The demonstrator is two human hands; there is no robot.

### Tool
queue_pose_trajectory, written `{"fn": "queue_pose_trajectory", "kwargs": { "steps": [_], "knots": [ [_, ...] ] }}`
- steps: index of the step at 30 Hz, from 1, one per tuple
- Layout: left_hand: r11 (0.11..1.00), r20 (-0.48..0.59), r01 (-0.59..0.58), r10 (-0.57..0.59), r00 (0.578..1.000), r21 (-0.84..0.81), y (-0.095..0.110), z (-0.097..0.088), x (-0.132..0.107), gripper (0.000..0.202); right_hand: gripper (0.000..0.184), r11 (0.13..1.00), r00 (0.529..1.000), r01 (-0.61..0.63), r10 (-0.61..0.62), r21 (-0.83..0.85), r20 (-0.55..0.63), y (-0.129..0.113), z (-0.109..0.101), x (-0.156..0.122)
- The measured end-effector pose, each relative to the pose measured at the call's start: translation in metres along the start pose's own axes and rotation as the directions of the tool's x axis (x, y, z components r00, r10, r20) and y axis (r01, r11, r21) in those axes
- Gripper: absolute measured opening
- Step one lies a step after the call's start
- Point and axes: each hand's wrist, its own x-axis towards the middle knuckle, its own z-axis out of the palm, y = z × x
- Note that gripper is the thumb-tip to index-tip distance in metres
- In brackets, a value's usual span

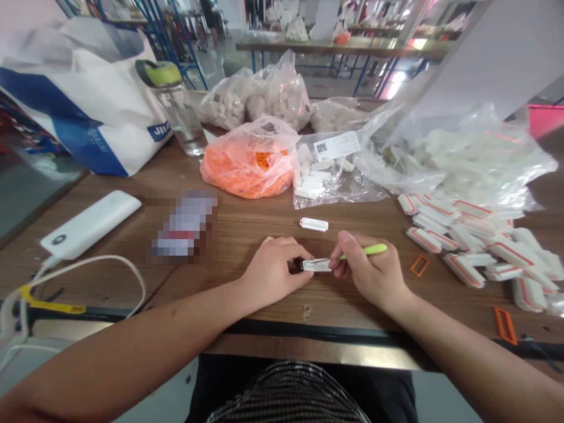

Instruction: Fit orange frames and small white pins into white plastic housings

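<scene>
My left hand (pixel 275 273) pinches a small white plastic part (pixel 315 265) by its left end, just above the wooden tabletop (pixel 247 232). My right hand (pixel 370 267) grips a slim green-handled pick (pixel 369 250), and its thin metal tip reaches to the white part. The fingers of my right hand are close to the part's right end and partly hide it. A second white part (pixel 314 224) lies on the table a little beyond both hands.
White parts with orange inserts (pixel 467 247) lie heaped at the right, near loose orange frames (pixel 419 265). Plastic bags of orange (pixel 247 164) and white pieces (pixel 326 170), a water bottle (pixel 174 108), a power bank (pixel 90 224) and a cable lie beyond.
</scene>
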Motion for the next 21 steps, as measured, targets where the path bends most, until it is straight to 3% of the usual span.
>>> {"fn": "queue_pose_trajectory", "kwargs": {
  "steps": [16, 18, 21],
  "knots": [
    [1.0, 0.0, 0.026, -0.026, 1.0, 0.004, 0.0029, 0.0, 0.0004, 0.012, 0.043, 0.972, 0.985, 0.15, -0.131, -0.184, 0.11, -0.005, -0.0014, -0.0028],
    [1.0, 0.004, 0.015, -0.015, 1.0, 0.002, 0.0021, 0.0, 0.0002, 0.012, 0.043, 0.981, 0.989, 0.135, -0.126, -0.14, 0.073, -0.0025, -0.0018, -0.0023],
    [1.0, 0.01, -0.011, 0.011, 1.0, 0.007, -0.0001, -0.0002, -0.0002, 0.012, 0.046, 1.0, 1.0, 0.023, -0.023, -0.021, -0.018, 0.0015, -0.0031, 0.0009]
  ]
}}
